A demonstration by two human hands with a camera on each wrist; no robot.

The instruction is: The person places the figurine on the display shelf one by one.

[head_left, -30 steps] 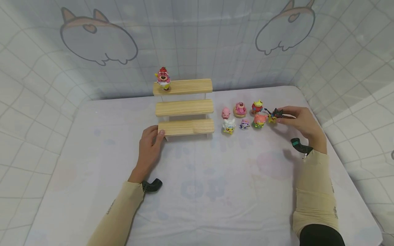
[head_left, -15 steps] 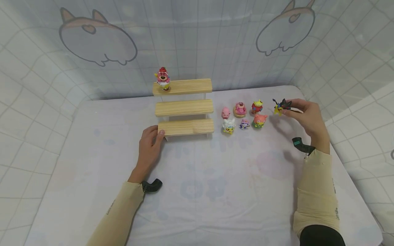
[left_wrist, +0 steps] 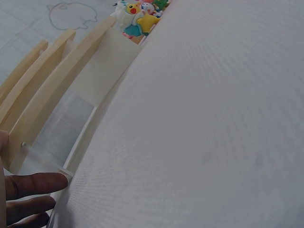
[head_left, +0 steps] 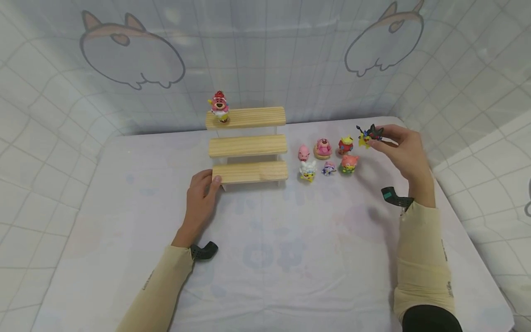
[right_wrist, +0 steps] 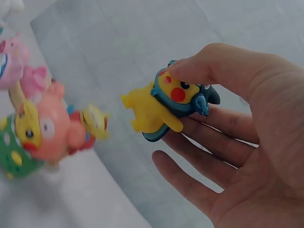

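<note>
My right hand (head_left: 404, 150) pinches a yellow Pikachu figurine (right_wrist: 149, 111) in a dark blue hooded costume, thumb over its face and fingers behind it. It is held above the table, tilted, behind the figurine group. My left hand (head_left: 201, 196) holds the left end of a three-tier wooden display stand (head_left: 249, 173), thumb on the lowest board. In the left wrist view, its fingers (left_wrist: 38, 184) lie along the clear side support. On the top board's left end stands a pink bear figurine (head_left: 220, 107) with a red top.
Right of the stand, several figurines are grouped on the white cloth: a pink pig-like one (head_left: 303, 153), a pink bear (head_left: 322, 148), a red-and-yellow one (head_left: 345, 145), a white-hooded one (head_left: 308, 170), a small purple one (head_left: 329, 168) and a coral-hooded one (head_left: 349, 163). A curtain (head_left: 265, 55) hangs behind.
My right hand has lifted the Pikachu figurine off the table beside the group, first rightward, then back left and farther from me. My left hand has stayed on the stand.
</note>
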